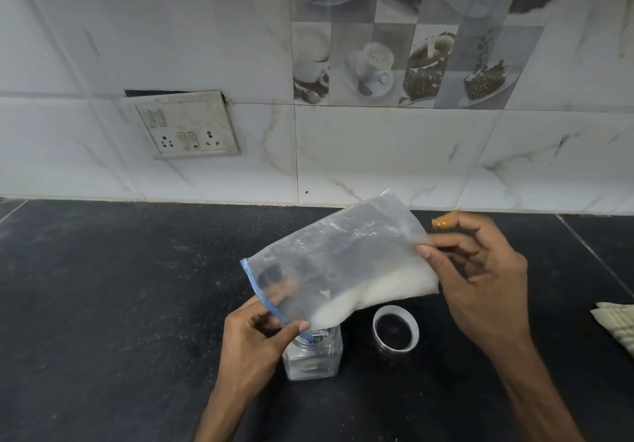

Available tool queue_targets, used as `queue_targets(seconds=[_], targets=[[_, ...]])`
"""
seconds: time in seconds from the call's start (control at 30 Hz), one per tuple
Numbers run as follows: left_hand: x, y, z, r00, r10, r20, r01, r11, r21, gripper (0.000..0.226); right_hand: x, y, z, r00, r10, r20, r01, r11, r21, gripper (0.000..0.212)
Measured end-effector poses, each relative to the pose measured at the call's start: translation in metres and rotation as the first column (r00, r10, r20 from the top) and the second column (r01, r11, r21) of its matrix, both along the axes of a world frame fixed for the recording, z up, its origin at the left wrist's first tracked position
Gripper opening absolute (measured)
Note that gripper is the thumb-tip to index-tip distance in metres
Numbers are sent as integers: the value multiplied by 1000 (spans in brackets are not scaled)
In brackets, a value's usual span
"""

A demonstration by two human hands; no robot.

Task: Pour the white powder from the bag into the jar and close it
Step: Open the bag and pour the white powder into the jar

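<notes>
The clear bag [343, 263] is held tilted above the black bench [103, 304] with its mouth end low. The left hand [260, 335] pinches the blue zip strip at the lower corner, directly over the open jar [315, 359], and the right hand [480, 287] pinches the raised far corner between thumb and fingers. The white powder [377, 290] lies banked along the bag's lower edge, reaching down towards the mouth of the jar, which stands upright on the bench. The lid [395, 329] lies on the bench just right of the jar — open side up — and a cloth [617, 325] sits at the right edge.
</notes>
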State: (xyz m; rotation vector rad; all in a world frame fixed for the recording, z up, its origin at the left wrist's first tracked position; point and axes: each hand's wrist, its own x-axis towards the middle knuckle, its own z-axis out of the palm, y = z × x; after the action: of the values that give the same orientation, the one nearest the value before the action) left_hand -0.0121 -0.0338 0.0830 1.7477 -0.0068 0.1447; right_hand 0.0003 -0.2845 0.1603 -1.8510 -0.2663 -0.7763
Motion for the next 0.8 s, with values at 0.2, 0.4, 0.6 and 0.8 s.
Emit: queue_targets(seconds=[0.2, 0.4, 0.6, 0.8], targets=[[1, -1, -3, 999, -44, 19, 44, 999, 3, 56, 1, 2, -3, 1000, 27, -9, -27, 999, 35, 34], [1, 1, -4, 1000, -15, 9, 15, 1000, -1, 55, 1, -2, -5, 1000, 22, -6, -21, 998, 58, 36], [2, 0, -4, 1000, -2, 13, 2, 1000, -26, 57, 0, -2, -3, 1000, 23, 10, -23, 999, 38, 38], [1, 0, -5, 1000, -8, 6, 8, 1000, -2, 57, 1, -4, -3, 999, 30, 11, -30, 999, 41, 38]])
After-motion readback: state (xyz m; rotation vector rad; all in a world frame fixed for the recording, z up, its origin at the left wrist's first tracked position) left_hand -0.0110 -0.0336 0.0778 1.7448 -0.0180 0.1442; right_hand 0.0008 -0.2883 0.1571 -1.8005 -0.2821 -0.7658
